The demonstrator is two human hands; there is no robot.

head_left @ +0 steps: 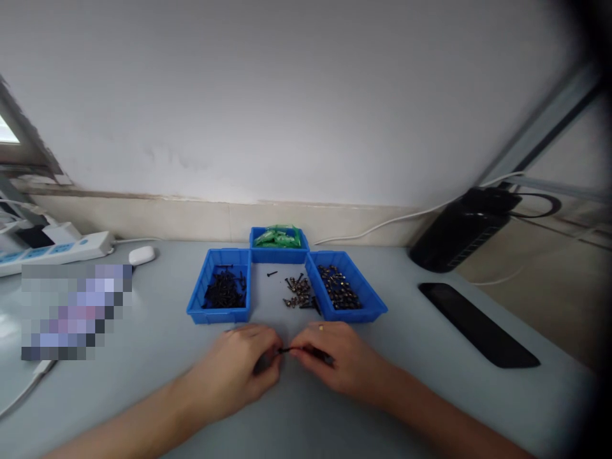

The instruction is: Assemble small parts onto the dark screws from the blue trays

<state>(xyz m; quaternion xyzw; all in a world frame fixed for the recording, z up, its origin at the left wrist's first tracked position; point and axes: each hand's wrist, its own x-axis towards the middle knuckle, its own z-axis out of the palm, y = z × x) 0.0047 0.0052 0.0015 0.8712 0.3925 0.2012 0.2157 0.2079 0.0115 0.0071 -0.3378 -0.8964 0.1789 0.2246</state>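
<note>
A thin black screw (pixel 285 350) spans the small gap between my two hands, low in front of the bins. My left hand (pixel 239 360) pinches its left end with thumb and fingertips. At the other end, my right hand (pixel 342 357) is closed on it; whatever lies deeper in that palm is dark and cannot be made out. Beyond my hands, a loose pile of screws with brassy fittings (pixel 299 290) lies on the table, with a single black screw (pixel 272 273) farther back. A blue bin (pixel 220 315) of black screws (pixel 224 290) is on the left.
Right of the pile is a blue bin (pixel 356 315) of shiny metal fittings (pixel 342 293). A third blue bin (pixel 280 257) with green bags (pixel 280 239) stands against the wall. A black bottle (pixel 461 229), black pad (pixel 478 325), power strip (pixel 57 252) and white case (pixel 142 255) lie outward.
</note>
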